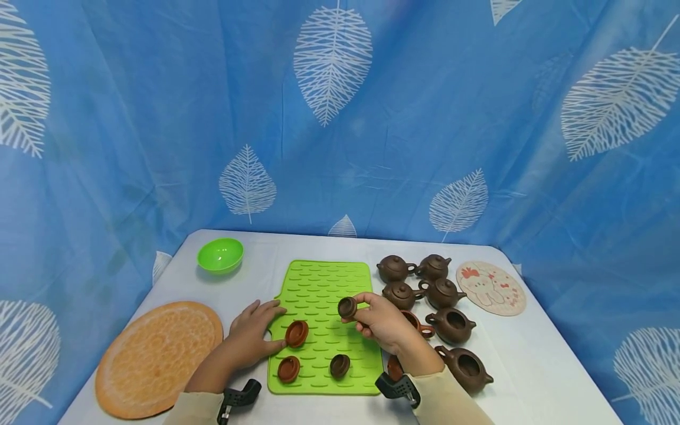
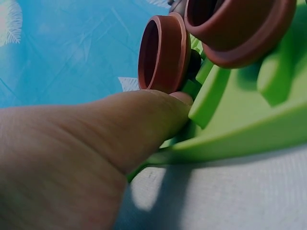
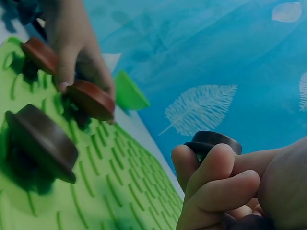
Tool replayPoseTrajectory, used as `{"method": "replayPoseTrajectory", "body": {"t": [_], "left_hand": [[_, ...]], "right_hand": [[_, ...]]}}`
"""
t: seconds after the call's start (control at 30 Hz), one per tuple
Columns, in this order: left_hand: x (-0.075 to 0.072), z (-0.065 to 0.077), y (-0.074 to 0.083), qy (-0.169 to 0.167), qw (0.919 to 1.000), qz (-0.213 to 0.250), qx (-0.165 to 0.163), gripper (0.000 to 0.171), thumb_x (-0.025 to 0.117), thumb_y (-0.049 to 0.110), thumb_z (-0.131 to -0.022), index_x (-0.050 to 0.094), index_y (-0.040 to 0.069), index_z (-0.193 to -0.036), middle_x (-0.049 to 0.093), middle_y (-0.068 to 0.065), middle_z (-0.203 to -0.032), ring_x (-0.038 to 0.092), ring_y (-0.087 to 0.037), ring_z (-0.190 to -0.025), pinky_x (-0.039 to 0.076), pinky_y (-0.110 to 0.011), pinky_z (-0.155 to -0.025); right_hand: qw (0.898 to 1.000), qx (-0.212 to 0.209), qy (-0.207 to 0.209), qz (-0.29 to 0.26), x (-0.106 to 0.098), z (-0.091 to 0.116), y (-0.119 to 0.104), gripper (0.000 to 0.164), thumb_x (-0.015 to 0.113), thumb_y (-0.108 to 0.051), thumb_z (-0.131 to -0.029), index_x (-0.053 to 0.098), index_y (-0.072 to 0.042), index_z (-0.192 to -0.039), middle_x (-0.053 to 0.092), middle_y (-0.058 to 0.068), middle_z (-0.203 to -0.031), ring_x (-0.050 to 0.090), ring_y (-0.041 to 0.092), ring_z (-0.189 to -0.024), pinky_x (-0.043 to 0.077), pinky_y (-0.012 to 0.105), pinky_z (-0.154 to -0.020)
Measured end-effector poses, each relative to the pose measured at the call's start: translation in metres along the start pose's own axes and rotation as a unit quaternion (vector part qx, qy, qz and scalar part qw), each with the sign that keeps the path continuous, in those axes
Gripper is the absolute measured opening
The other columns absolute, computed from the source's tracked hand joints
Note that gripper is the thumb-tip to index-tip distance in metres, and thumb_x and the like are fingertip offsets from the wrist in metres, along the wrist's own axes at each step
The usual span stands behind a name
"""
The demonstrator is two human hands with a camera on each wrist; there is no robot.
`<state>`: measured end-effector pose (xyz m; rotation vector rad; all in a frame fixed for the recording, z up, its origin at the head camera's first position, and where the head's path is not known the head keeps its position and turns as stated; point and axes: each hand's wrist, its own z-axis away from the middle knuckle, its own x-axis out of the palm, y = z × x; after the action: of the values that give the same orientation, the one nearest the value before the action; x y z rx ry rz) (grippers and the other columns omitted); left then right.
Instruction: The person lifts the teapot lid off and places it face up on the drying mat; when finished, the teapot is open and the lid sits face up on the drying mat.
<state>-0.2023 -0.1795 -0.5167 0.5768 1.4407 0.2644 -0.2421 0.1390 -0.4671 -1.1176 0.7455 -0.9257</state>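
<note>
My right hand (image 1: 385,321) pinches a dark brown teapot lid (image 1: 347,308) above the green mat (image 1: 324,277). In the right wrist view the same lid (image 3: 218,140) shows between fingers and thumb. My left hand (image 1: 252,336) rests at the mat's left edge with its fingers spread, the thumb tip close to a reddish lid (image 1: 297,333). The left wrist view shows the thumb (image 2: 158,108) right at that lid (image 2: 165,52). A second reddish lid (image 1: 288,369) and a dark lid (image 1: 340,366) lie hollow side up nearer the mat's front edge.
Several dark teapots (image 1: 394,268) stand right of the mat, the nearer ones lidless (image 1: 470,370). My right forearm partly covers reddish pots (image 1: 394,367). A round rabbit-print mat (image 1: 491,288) lies far right, a green bowl (image 1: 220,255) back left, a round tan mat (image 1: 159,357) front left.
</note>
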Motion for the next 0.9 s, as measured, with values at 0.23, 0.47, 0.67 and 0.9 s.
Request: {"method": "replayPoseTrajectory", "body": {"t": [0.23, 0.47, 0.67, 0.9], "left_hand": [[-0.001, 0.001, 0.000, -0.002, 1.0000, -0.005, -0.005, 0.070, 0.085, 0.042, -0.086, 0.057, 0.022, -0.147, 0.041, -0.005, -0.165, 0.023, -0.051, -0.155, 0.021, -0.078, -0.117], [-0.001, 0.000, 0.001, 0.001, 1.0000, 0.002, 0.003, 0.070, 0.085, 0.042, -0.087, 0.057, 0.022, -0.148, 0.041, -0.006, -0.165, 0.023, -0.052, -0.155, 0.020, -0.078, -0.117], [0.000, 0.001, 0.000, -0.002, 1.0000, -0.001, -0.003, 0.070, 0.085, 0.043, -0.086, 0.057, 0.022, -0.148, 0.041, -0.005, -0.165, 0.023, -0.051, -0.155, 0.020, -0.078, -0.117], [-0.001, 0.002, 0.002, 0.003, 1.0000, 0.003, 0.002, 0.070, 0.085, 0.042, -0.086, 0.058, 0.021, -0.148, 0.042, -0.007, -0.165, 0.023, -0.051, -0.155, 0.020, -0.079, -0.117]], "right_hand": [[0.997, -0.006, 0.006, 0.074, 0.008, -0.002, 0.006, 0.017, 0.060, -0.013, -0.106, 0.062, -0.005, -0.120, 0.079, 0.015, -0.099, 0.053, 0.011, -0.059, 0.043, 0.026, -0.055], [0.992, 0.018, 0.005, 0.123, 0.013, -0.002, 0.010, 0.015, 0.059, -0.008, -0.103, 0.064, -0.006, -0.117, 0.076, 0.011, -0.087, 0.051, 0.013, -0.055, 0.043, 0.027, -0.053], [0.990, 0.027, -0.010, 0.140, 0.019, -0.001, 0.015, 0.016, 0.061, -0.001, -0.099, 0.067, -0.007, -0.113, 0.070, 0.007, -0.077, 0.049, 0.013, -0.053, 0.040, 0.025, -0.050], [0.988, 0.027, -0.023, 0.153, 0.020, -0.002, 0.016, 0.008, 0.064, -0.007, -0.100, 0.068, -0.006, -0.108, 0.076, 0.009, -0.084, 0.049, 0.011, -0.051, 0.038, 0.024, -0.048]]}}
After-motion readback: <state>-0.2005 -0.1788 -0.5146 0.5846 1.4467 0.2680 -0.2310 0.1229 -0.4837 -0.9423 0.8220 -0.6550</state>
